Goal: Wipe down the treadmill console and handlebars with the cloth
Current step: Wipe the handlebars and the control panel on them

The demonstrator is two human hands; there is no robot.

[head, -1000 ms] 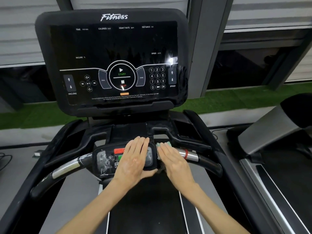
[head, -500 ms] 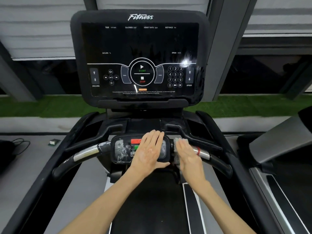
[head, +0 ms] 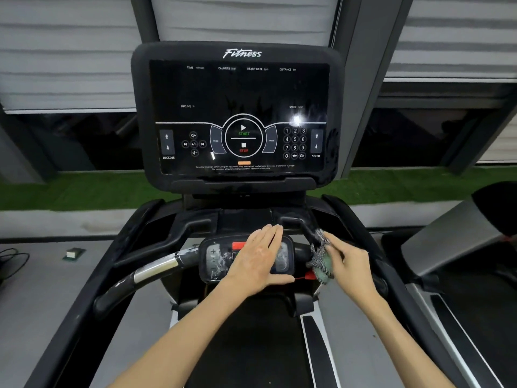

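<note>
Right hand (head: 352, 261) shifted right, away from panel edge, since half second ago; then lay flat over cloth, now fingers curled, gripping bunched cloth (head: 321, 259) against handlebar (head: 156, 267), right of control panel (head: 215, 259). Left hand (head: 258, 259) unchanged: flat on panel, fingers straight and released, covering its right half. Red clip (head: 309, 275) just below cloth. Console screen (head: 240, 116) upright behind, dark. Floor left of treadmill: small box (head: 73, 252), cable (head: 11, 261). Second treadmill (head: 447, 242) at right.

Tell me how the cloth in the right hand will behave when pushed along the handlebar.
The cloth is probably floppy: it hangs bunched and crumpled from the right hand. It likely weighs little, since fingers alone pinch it. It should wrap the handlebar rather than slide stiffly.
</note>
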